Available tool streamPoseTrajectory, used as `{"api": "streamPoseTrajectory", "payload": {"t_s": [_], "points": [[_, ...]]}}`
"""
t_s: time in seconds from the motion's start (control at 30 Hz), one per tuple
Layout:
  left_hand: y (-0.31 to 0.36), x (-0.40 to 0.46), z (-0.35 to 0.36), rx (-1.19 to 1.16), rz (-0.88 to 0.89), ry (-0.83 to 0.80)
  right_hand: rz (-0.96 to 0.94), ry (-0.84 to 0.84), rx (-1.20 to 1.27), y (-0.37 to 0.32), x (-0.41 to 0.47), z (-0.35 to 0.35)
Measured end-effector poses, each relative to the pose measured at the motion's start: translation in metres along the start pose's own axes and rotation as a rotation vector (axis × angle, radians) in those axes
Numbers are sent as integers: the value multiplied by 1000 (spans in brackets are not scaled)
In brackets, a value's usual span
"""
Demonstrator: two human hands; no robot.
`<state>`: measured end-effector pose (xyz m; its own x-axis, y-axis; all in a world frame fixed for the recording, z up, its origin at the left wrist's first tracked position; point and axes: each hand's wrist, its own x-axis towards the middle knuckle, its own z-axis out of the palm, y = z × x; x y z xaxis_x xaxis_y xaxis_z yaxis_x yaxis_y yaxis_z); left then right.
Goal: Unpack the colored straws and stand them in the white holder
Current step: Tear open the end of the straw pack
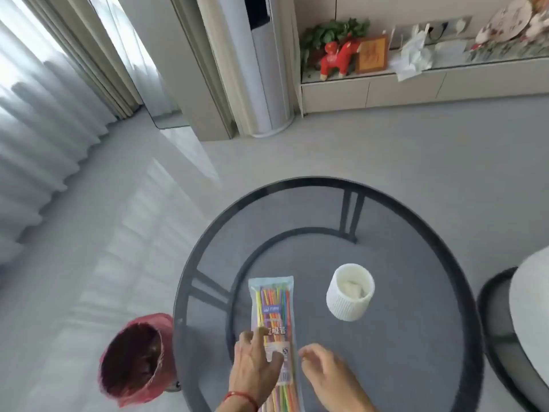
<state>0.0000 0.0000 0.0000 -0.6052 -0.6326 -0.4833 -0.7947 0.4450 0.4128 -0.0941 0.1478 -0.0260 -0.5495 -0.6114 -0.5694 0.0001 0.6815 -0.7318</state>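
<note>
A sealed clear packet of colored straws (274, 304) lies lengthwise on the round dark glass table (416, 337), its near end running off the bottom of the view. My left hand (252, 361) rests flat on the packet's near half with fingers spread, covering part of the label. Just right of the packet my right hand (323, 373) hovers with fingers loosely curled and nothing in it, its fingertips close to the packet's edge. The white ribbed holder (350, 292) stands upright to the right of the packet, with something pale inside.
A bin lined with a red bag (133, 361) stands on the floor left of the table. A second round table with a white object (531, 316) is at the right edge. A low cabinet (416, 87) with ornaments runs along the far wall.
</note>
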Motion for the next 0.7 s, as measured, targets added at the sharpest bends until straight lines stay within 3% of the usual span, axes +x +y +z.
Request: {"api": "streamPoseTrajectory", "payload": {"t_s": [0.13,0.2,0.33,0.5,0.7], "points": [[0,51,35,160,82,331,-238,188,56,40,50,28],[-11,74,57,183,120,377,-333,295,142,66,65,44],[-38,113,84,198,338,428,-516,522,91,100,77,71],[-59,121,79,296,622,411,-601,599,82,105,87,78],[-78,107,69,298,830,274,-462,641,20,101,85,85]]}}
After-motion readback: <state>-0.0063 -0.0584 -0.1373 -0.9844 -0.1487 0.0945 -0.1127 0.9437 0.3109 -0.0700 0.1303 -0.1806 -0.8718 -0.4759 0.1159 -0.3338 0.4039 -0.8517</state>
